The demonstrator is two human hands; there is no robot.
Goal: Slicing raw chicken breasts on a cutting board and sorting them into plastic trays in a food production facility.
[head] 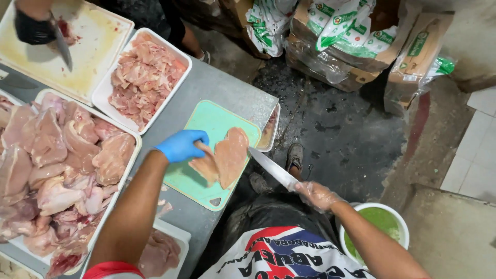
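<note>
A raw chicken breast (227, 155), split open butterfly-style, lies on a green cutting board (214, 119) on the steel table. My left hand (182, 145), in a blue glove, presses down on the left half of the meat. My right hand (318, 195), in a clear plastic glove, grips a long knife (271, 168) whose blade tip touches the right edge of the breast.
A white tray of whole chicken pieces (62, 170) sits at left, a tray of sliced chicken (142, 75) behind it. Another person's black-gloved hand (32, 28) holds a knife over a large white board (98, 41). A white bucket of green liquid (380, 222) stands at right, cardboard boxes (356, 46) on the floor.
</note>
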